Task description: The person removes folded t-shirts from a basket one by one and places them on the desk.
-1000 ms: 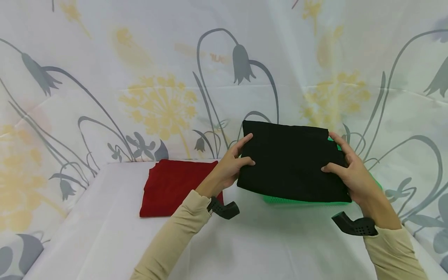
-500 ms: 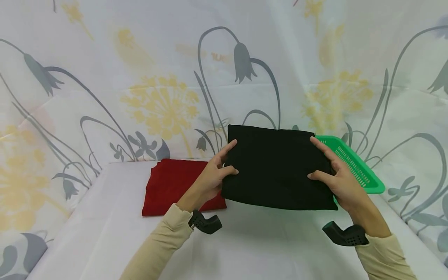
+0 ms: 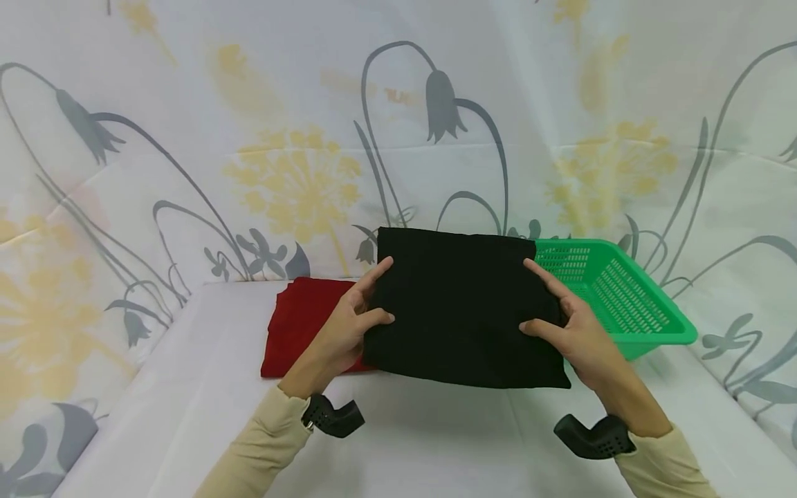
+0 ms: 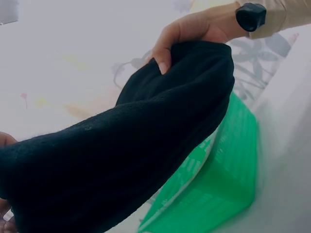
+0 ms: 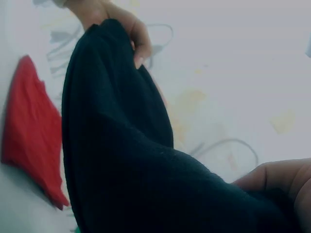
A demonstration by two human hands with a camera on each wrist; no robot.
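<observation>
Stretched between both hands is a folded black cloth (image 3: 463,311), lifted above the table and tilted toward the head camera. My left hand (image 3: 345,325) pinches its left edge, thumb in front and other fingers partly hidden behind. On the opposite edge my right hand (image 3: 579,335) grips it the same way. The left wrist view shows the cloth (image 4: 126,145) sagging in soft folds, with the right hand (image 4: 192,31) at its far end. Behind the left hand lies a folded red cloth (image 3: 299,321), its right part covered by the black one.
A green plastic basket (image 3: 660,338) with slotted walls stands at the right, partly behind the black cloth. The table has a white cover (image 3: 436,443). A floral curtain (image 3: 280,83) hangs along the back.
Both hands have carried the black cloth left and slightly down, away from in front of the green basket. More of the basket shows now, and the black cloth overlaps the red one.
</observation>
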